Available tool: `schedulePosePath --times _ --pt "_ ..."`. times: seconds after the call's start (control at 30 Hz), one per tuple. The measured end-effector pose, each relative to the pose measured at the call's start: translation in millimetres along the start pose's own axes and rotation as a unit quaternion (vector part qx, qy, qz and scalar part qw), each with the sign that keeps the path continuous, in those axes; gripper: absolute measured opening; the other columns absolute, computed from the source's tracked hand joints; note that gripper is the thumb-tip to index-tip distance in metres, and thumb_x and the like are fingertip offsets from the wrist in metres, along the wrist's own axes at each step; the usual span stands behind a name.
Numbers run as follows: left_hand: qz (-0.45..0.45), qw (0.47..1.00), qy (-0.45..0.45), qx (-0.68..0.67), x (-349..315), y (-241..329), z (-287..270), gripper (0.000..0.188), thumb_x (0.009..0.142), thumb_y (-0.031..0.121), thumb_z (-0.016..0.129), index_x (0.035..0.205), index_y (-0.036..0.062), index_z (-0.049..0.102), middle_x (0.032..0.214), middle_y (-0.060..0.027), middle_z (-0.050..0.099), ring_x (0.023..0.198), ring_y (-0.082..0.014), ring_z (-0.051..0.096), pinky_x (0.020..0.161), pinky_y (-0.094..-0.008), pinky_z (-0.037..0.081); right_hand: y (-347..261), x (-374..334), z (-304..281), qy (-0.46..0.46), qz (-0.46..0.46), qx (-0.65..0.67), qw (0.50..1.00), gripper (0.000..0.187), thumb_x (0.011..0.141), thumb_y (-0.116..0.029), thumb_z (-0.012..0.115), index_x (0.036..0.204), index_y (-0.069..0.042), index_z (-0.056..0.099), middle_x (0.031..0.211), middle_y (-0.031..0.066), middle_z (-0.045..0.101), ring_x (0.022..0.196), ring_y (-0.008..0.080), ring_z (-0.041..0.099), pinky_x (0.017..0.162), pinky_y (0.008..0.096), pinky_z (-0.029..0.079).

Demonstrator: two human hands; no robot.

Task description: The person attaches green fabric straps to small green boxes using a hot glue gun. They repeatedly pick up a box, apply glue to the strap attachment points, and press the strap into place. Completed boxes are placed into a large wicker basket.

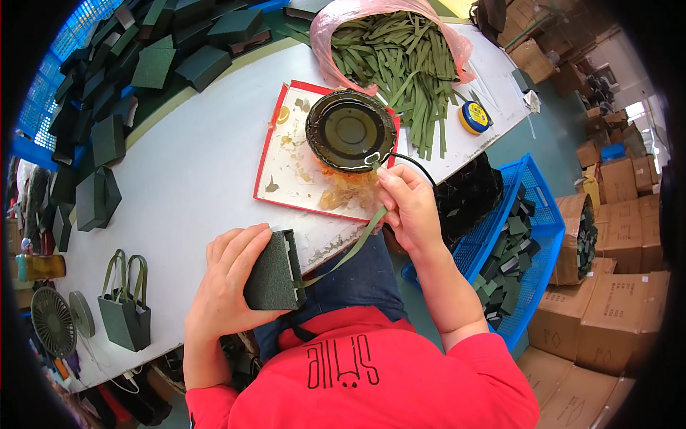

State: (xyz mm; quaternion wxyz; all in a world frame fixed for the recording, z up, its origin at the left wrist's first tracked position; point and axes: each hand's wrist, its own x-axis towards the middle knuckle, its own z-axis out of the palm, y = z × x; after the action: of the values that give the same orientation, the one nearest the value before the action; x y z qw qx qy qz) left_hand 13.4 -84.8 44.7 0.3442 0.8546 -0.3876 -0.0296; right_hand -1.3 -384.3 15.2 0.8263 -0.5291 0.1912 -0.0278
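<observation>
My left hand (232, 275) is wrapped round a small dark green box (275, 275) at the table's front edge. From the box's right side a green ribbon (357, 244) runs up to my right hand (407, 204). The fingers of that hand pinch the ribbon near its far end, at the near rim of a round black pot (341, 104) of brownish, shiny liquid. A small pale loop shows on the rim beside the ribbon's tip; whether the tip touches the liquid, I cannot tell. Under the pot lies a white board (282, 168) with a red border, stained with amber, glue-like residue.
A pink plastic bag (325, 43) spills green ribbons (411, 68) behind the pot. Many dark green boxes (153, 64) are heaped far left. A green handled bag (125, 318) and fan (53, 322) stand left. A blue crate (547, 214) and cartons (593, 314) occupy the right.
</observation>
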Motion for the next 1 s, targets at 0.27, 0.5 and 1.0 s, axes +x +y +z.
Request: schedulePosePath --times 0.27,0.5,1.0 --pt "0.023 0.999 -0.011 -0.033 4 -2 -5 0.093 0.054 0.023 0.088 0.136 0.0012 0.051 0.138 -0.0162 0.053 0.122 -0.0381 0.051 0.104 -0.0478 0.040 2 -37 12 -0.107 -0.019 -0.039 0.993 0.016 0.099 -0.019 0.063 0.094 -0.004 0.062 0.067 -0.0016 0.055 0.049 0.0025 0.041 0.042 0.0199 0.031" --pt "0.058 0.995 -0.017 -0.081 10 2 -8 0.091 0.057 0.023 0.088 0.137 0.0010 0.050 0.138 -0.0152 0.053 0.121 -0.0366 0.051 0.102 -0.0461 0.041 4 -53 40 -0.228 0.144 -0.106 0.957 0.015 0.096 -0.016 0.068 0.091 -0.003 0.063 0.075 -0.0064 0.059 0.065 -0.0015 0.049 0.056 0.0174 0.039" --pt "0.076 0.992 -0.032 -0.093 10 1 -9 0.091 0.056 0.024 0.087 0.137 0.0019 0.051 0.137 -0.0148 0.054 0.119 -0.0356 0.052 0.101 -0.0461 0.040 15 -43 46 -0.241 0.139 -0.179 0.944 0.022 0.094 -0.019 0.068 0.081 -0.003 0.060 0.070 -0.0063 0.055 0.065 0.0001 0.046 0.056 0.0198 0.037"
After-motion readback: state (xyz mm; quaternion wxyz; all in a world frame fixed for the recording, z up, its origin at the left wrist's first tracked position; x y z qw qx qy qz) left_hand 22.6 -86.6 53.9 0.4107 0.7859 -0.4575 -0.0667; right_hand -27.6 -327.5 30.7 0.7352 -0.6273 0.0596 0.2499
